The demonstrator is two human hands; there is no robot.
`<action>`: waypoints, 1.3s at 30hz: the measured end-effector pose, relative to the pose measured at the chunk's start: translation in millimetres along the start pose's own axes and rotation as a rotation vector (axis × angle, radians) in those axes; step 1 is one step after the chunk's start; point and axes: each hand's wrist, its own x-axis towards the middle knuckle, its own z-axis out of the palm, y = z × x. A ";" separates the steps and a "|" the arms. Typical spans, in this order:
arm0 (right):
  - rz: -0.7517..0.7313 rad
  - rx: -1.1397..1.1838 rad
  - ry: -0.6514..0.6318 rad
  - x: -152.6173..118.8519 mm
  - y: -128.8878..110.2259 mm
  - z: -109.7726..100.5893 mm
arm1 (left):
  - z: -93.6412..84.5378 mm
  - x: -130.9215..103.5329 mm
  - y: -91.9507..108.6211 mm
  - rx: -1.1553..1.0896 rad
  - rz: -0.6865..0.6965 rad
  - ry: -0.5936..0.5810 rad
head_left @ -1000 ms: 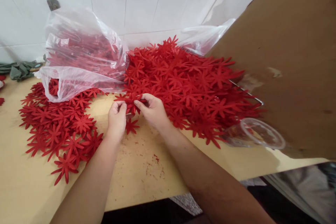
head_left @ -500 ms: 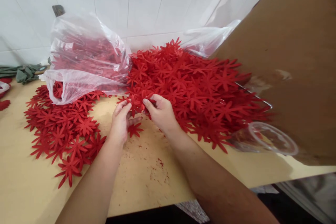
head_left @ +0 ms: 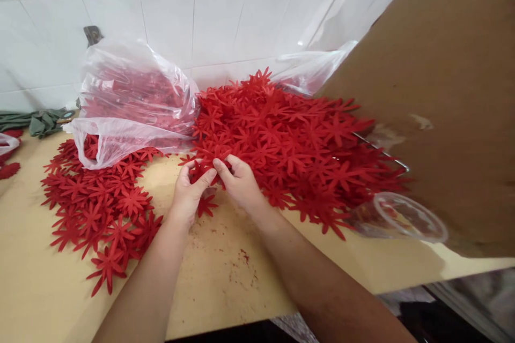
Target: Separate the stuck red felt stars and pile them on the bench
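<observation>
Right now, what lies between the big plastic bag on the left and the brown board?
In the head view, a large heap of red flower-shaped pieces lies there, with part of another plastic bag behind it.

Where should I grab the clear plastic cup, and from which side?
I'd pinch the clear plastic cup by the near edge of its rim, coming from the near side. It lies on its side, mouth facing right; red flowers crowd its other end and a brown panel stands behind, so that way looks freest.

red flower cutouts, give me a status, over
Left hand, right hand: pinching red flower cutout. Loose cutout just below. Cutout pile close behind right hand.
</observation>
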 end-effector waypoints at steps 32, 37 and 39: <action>0.192 0.193 0.042 1.4 1.2 -7.9 | -11.2 14.2 -4.3 -0.072 -0.017 0.186; 0.167 0.143 0.040 1.9 7.9 -7.9 | -11.6 15.0 -5.1 -0.133 -0.044 0.086; 0.151 0.160 0.022 2.4 9.3 -6.1 | -11.6 15.4 -5.4 -0.135 -0.030 0.035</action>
